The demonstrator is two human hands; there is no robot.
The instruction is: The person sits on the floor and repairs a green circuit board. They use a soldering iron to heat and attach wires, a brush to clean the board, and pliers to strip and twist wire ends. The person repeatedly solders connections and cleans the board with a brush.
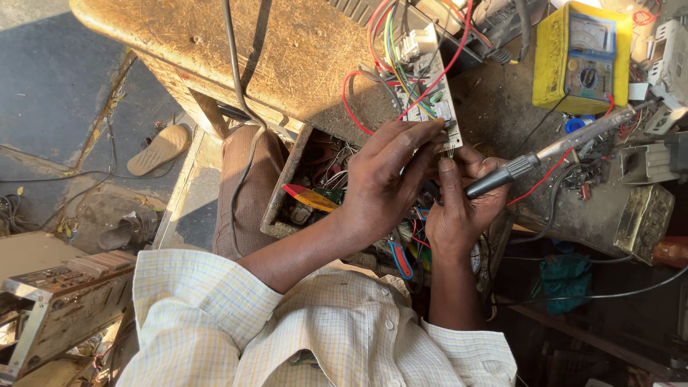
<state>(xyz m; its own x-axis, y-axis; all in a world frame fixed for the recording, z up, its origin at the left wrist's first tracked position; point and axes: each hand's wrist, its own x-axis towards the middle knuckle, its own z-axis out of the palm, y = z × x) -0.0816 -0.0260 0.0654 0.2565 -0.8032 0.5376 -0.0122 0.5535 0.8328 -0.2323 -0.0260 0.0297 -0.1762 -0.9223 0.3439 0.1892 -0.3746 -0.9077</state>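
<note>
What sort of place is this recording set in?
Probably a small electronics repair workshop: a yellow analog multimeter sits on the worn workbench, the right hand holds a soldering iron, and both hands work a wired circuit board.

A single head-worn camera looks steeply down the person's chest, close above the left hand point(380, 190) and right hand point(459, 208). Beyond the hands lies the workbench point(215, 50); to their left, well apart, the floor point(50, 86).
</note>
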